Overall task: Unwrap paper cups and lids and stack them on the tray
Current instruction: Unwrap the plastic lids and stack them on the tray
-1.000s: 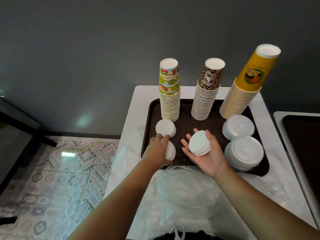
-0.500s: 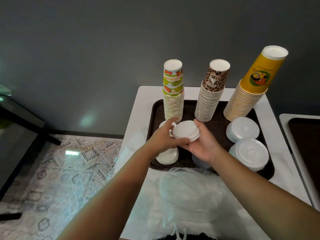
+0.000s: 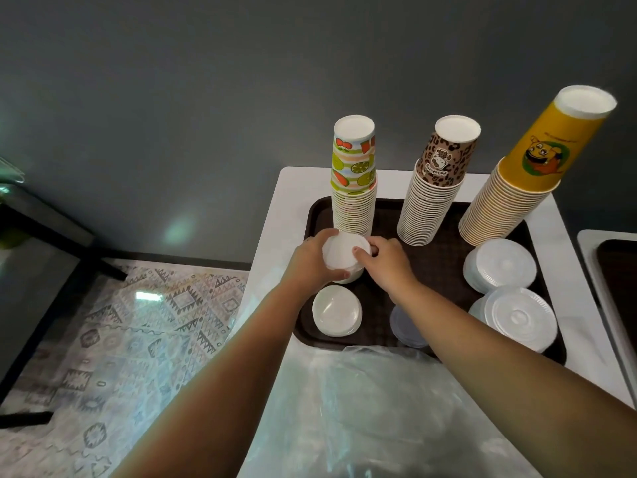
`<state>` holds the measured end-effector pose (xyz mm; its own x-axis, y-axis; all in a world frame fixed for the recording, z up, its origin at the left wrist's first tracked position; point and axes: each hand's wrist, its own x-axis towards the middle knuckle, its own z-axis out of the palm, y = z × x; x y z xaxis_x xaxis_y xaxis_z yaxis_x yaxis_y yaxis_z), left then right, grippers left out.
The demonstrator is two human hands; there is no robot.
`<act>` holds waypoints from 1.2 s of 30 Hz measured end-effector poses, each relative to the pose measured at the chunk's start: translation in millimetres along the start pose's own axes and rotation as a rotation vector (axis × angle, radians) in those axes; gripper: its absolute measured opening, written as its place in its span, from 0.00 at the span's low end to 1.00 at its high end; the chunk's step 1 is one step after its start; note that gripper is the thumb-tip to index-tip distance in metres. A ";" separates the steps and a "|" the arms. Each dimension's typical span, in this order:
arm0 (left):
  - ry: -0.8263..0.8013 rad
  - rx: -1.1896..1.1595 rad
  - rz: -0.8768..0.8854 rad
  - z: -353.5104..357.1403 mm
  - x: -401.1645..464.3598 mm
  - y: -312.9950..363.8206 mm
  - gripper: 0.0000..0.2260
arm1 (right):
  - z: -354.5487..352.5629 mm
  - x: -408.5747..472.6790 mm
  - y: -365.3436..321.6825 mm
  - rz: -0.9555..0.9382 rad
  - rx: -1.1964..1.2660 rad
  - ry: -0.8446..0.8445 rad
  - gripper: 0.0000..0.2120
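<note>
A dark brown tray [image 3: 437,267] carries three upside-down cup stacks: fruit-print [image 3: 354,188], leopard-print [image 3: 432,198] and yellow [image 3: 510,198]. My left hand [image 3: 310,262] and my right hand [image 3: 387,262] both grip a small stack of white lids [image 3: 341,253], holding it on top of another lid pile in front of the fruit-print cups. A second small lid stack [image 3: 337,310] lies nearer me on the tray. A greyish lid stack [image 3: 405,326] shows partly under my right forearm. Two stacks of large clear lids [image 3: 499,265] [image 3: 517,317] sit at the tray's right.
Crumpled clear plastic wrapping [image 3: 372,408] covers the white table [image 3: 286,208] in front of the tray. A second table with a dark tray [image 3: 620,277] stands at the right edge. A patterned rug [image 3: 120,339] lies on the floor at left.
My right hand carried the small lid stack from mid-tray toward the back left; my left hand left the near lid stack and joined it. Both now press the lids onto the pile by the fruit-print cups.
</note>
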<state>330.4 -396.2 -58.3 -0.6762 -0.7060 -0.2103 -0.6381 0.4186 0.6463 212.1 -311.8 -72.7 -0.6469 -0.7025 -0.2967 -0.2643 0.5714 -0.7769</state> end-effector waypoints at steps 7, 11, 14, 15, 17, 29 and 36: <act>0.000 0.041 0.007 14.1 1.9 -5.3 0.36 | 10.9 6.9 12.8 0.007 -0.060 -0.068 0.18; -0.011 0.068 -0.015 17.8 6.4 -6.0 0.36 | 13.7 10.1 19.3 0.034 -0.019 -0.094 0.19; -0.020 0.061 -0.018 18.7 8.8 -5.1 0.36 | 14.5 11.4 20.8 0.037 0.018 -0.102 0.19; -0.021 0.057 -0.016 19.1 9.4 -5.0 0.36 | 14.8 11.8 21.3 0.041 0.025 -0.105 0.19; -0.022 0.051 -0.020 20.0 9.9 -5.2 0.36 | 15.1 11.9 22.8 0.042 0.029 -0.108 0.19; 0.112 0.095 0.071 21.8 -8.6 -3.6 0.28 | -15.9 -28.5 27.1 -0.164 -0.071 -0.167 0.13; 0.069 -0.050 0.277 11.5 -67.4 8.2 0.06 | -45.2 -82.6 41.0 -0.336 -0.790 -0.550 0.22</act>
<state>366.6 -338.6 -47.2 -0.7944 -0.6067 0.0289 -0.4123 0.5736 0.7078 222.4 -211.2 -54.9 -0.0863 -0.8620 -0.4995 -0.8970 0.2854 -0.3375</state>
